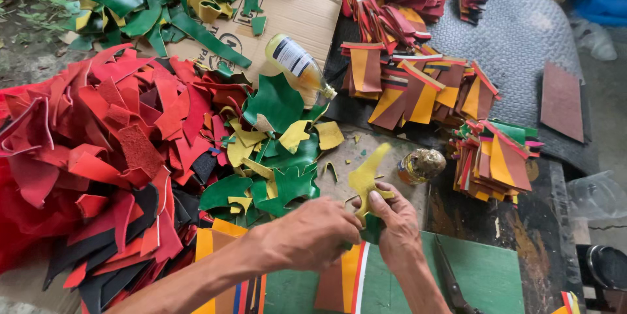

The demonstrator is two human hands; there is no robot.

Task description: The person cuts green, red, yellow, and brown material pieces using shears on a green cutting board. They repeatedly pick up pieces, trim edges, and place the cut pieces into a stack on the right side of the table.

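My right grip point(392, 219) pinches one yellow leaf cutout point(367, 177) above the green desk point(490, 275); my left grip point(313, 232) curls closed against it. Two bottles: plastic bottle point(297, 64), small jar point(419, 165).

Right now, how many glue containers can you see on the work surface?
2. A plastic bottle lies tilted on the cardboard, above the green scraps. A small glass jar stands right of the yellow piece. Others may be hidden under scraps.
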